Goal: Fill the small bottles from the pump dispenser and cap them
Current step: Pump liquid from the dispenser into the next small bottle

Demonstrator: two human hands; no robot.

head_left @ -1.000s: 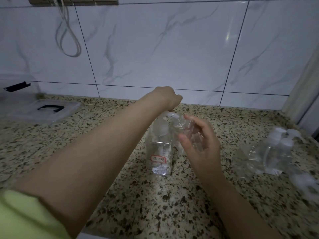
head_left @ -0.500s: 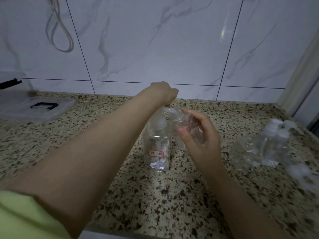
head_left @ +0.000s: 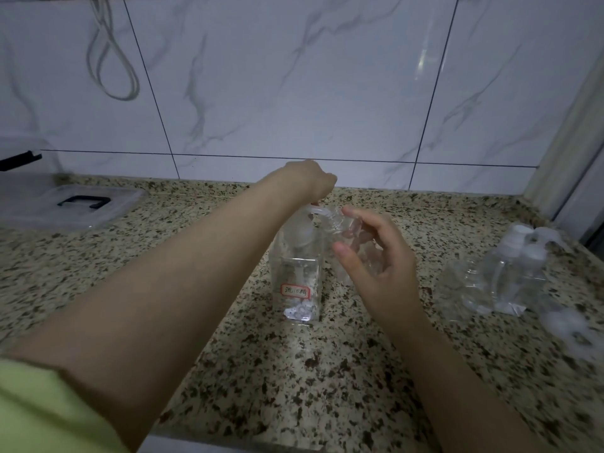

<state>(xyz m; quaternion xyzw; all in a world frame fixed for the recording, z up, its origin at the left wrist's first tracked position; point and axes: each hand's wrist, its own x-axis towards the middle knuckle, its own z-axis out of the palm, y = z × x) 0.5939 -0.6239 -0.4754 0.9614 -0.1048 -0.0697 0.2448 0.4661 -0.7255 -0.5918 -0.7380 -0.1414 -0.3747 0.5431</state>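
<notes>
On the speckled granite table [head_left: 294, 387], the left hand [head_left: 310, 181] presses the clear square pump dispenser [head_left: 299, 276] while the right hand [head_left: 376, 259] grips a small clear bottle [head_left: 340, 223] at the spout — a tilt could spill liquid.

My left arm reaches forward across the view, wrist bent down, left hand [head_left: 310, 181] curled with fingertips pointing down. My right hand [head_left: 376, 266] is raised just beside it, palm turned left, thumb and fingers curved.
</notes>
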